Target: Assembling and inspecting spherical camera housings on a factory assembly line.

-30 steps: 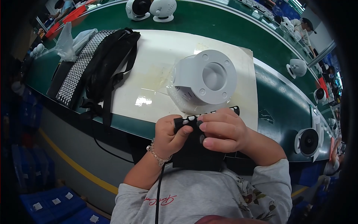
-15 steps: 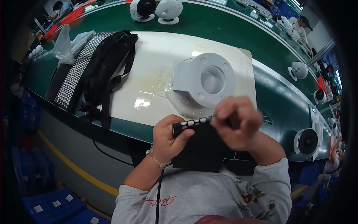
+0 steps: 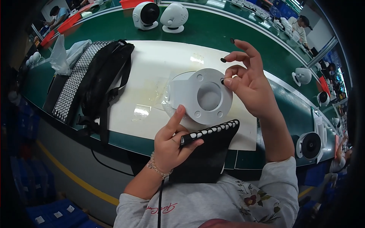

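Observation:
My left hand (image 3: 170,146) grips a flexible black sheet (image 3: 203,159), pinched near one end of its edge, where a row of white spots shows; its index finger points up by the white device. The white device (image 3: 181,89) lies with its round base facing up, a wide hollow in the middle and small round recesses about the rim. Over the rim's upper right recess, my right hand (image 3: 247,81) holds a small black round pad (image 3: 222,81) between thumb and finger. Two more black pads (image 3: 223,60) sit on the tips of its other, spread fingers.
A white board (image 3: 148,76) lies under the device on the green bench. At left are a black strapped bag (image 3: 104,76), a white-spotted black sheet (image 3: 78,78) and a clear plastic bag (image 3: 61,57). White round-headed devices (image 3: 174,18) stand at the back; another (image 3: 311,145) is at right.
My right hand has moved from the black sheet's edge up to the device's rim, with black pads on its fingers. The sheet has lowered slightly, and more of its white-spotted edge shows.

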The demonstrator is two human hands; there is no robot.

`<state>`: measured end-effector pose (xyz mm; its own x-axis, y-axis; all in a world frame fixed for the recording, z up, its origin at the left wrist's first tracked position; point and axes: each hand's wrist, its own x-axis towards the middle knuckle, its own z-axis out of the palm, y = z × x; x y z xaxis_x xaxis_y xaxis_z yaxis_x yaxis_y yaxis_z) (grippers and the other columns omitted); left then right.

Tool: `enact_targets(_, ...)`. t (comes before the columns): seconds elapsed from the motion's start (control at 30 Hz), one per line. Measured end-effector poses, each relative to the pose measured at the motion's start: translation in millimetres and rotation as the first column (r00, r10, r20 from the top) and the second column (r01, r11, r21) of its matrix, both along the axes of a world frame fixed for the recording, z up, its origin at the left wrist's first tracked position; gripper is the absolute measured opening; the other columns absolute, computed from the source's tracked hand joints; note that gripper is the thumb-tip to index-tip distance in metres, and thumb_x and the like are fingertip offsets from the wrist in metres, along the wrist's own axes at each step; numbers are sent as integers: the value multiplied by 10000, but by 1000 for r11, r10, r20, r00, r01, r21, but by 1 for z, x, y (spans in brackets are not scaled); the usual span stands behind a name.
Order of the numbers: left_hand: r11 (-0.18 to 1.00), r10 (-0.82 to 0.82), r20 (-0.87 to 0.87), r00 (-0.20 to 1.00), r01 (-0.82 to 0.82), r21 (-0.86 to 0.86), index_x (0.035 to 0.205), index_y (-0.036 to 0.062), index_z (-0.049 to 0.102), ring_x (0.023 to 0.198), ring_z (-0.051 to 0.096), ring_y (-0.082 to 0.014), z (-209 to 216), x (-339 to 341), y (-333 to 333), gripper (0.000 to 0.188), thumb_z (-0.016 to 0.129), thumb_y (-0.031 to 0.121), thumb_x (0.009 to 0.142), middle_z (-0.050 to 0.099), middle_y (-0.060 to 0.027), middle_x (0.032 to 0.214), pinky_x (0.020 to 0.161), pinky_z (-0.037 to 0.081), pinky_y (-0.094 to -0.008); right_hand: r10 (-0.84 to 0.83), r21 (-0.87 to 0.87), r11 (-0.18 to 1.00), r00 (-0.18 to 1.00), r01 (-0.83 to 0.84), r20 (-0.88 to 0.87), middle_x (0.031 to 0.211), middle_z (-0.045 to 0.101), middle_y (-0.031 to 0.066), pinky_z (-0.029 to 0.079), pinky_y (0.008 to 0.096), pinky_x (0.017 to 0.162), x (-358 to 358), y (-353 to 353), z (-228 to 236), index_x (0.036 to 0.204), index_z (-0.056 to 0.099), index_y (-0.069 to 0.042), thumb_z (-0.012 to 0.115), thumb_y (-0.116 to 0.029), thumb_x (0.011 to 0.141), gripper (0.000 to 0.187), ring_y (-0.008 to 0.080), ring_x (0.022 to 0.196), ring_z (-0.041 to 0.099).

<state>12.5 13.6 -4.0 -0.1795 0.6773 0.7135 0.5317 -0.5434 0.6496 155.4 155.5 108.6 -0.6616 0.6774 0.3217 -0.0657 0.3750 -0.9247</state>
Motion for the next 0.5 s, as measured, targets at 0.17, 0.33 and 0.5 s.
enact_targets(0.17, 999, 16, -30, 999, -17, -37, 640, -50, 521, 552, 548, -163, 2, 0, -5, 306, 758, 142, 614, 412, -210, 1272, 556, 470, -262, -42, 121, 992, 997, 34, 63, 1106, 397, 128, 448, 229, 667, 2, -5, -4, 1316, 204, -102, 498, 79, 755, 658, 111, 794, 460)
enact_targets(0.33, 998, 10, -19, 1000, -11, -55, 671, -46, 543, 551, 564, -159, 4, 1, -6, 291, 755, 147, 623, 414, -206, 1272, 570, 475, -262, -115, 456, 888, 987, 53, 110, 1017, 501, 125, 479, 253, 681, 11, -13, -9, 1294, 242, -112, 521, 73, 772, 620, 142, 841, 540)
enact_targets(0.5, 996, 12, -17, 1000, -14, -88, 695, -49, 557, 545, 571, -157, 4, 0, -8, 281, 747, 150, 640, 411, -208, 1274, 587, 479, -262, -136, 595, 796, 991, 108, 2, 946, 527, 105, 448, 304, 800, 13, -15, -5, 1229, 307, -68, 546, 50, 775, 526, 167, 851, 556)
